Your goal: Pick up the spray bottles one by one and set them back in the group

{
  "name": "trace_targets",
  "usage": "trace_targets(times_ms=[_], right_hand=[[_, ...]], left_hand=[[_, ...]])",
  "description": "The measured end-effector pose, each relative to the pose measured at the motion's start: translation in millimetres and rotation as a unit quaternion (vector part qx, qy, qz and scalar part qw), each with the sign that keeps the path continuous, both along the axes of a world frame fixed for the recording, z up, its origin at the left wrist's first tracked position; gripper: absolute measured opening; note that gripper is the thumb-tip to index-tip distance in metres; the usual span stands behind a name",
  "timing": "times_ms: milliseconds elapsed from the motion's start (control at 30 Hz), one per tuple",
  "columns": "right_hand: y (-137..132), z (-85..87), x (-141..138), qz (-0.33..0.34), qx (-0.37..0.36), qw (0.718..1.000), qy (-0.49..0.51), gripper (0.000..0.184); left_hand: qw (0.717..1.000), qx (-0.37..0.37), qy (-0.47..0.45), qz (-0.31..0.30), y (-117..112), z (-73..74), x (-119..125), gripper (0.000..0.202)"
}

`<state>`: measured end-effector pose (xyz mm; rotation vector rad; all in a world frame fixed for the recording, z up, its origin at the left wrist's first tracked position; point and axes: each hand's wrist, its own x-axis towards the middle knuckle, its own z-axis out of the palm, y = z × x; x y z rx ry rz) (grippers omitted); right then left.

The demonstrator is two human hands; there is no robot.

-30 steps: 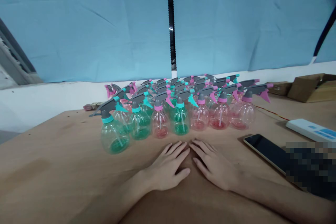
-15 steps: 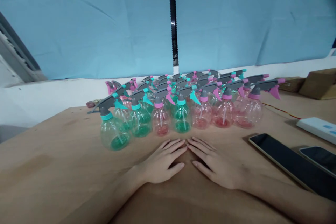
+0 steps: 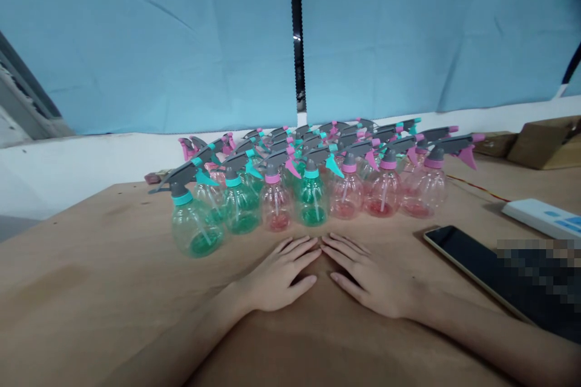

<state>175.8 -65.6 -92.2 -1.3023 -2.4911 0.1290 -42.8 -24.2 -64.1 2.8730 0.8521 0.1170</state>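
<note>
My left hand (image 3: 276, 275) lies flat on the brown table (image 3: 91, 278), fingers stretched out, holding nothing. Beside it my right hand (image 3: 370, 275) rests flat the same way, its fingertips almost meeting those of the left. Just beyond the fingertips stands a crowd of several small clear spray bottles with grey triggers. The nearest are a green-tinted one (image 3: 312, 201) and a pink-tinted one (image 3: 274, 205). Another green-tinted bottle (image 3: 193, 224) stands a little forward at the left.
A dark tablet (image 3: 467, 263) lies on the table right of my right hand. A white power strip (image 3: 542, 217) is further right, cardboard boxes (image 3: 542, 142) at the far right. A blue cloth (image 3: 181, 42) hangs behind the table.
Both hands stay flat in place. Only the view has shifted slightly.
</note>
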Motion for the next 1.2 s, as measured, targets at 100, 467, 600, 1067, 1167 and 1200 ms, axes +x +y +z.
trace_targets(times_ms=[100,467,600,1067,1167,1200], right_hand=[[0,-0.2,0,0.001,-0.003,1.000,-0.006,0.051],[1,0.8,0,0.005,-0.013,1.000,-0.005,0.052],[1,1.3,-1,0.005,-0.014,1.000,-0.009,0.052],[1,-0.9,3,0.013,-0.021,1.000,0.018,0.048],[2,-2.1,3,0.011,-0.022,1.000,0.015,0.049],[2,-2.7,3,0.011,-0.022,1.000,0.015,0.048]], left_hand=[[1.000,0.000,0.004,0.001,0,0.7,0,0.049],[1.000,0.004,0.012,-0.001,1,0.4,1,0.050],[1.000,0.019,-0.009,-0.009,0,0.0,1,0.047],[0.826,0.412,-0.353,0.152,17,106.7,-31,0.016],[0.801,0.391,-0.344,0.294,35,137.7,-66,0.022],[0.802,0.354,-0.340,0.341,40,142.7,-76,0.028]])
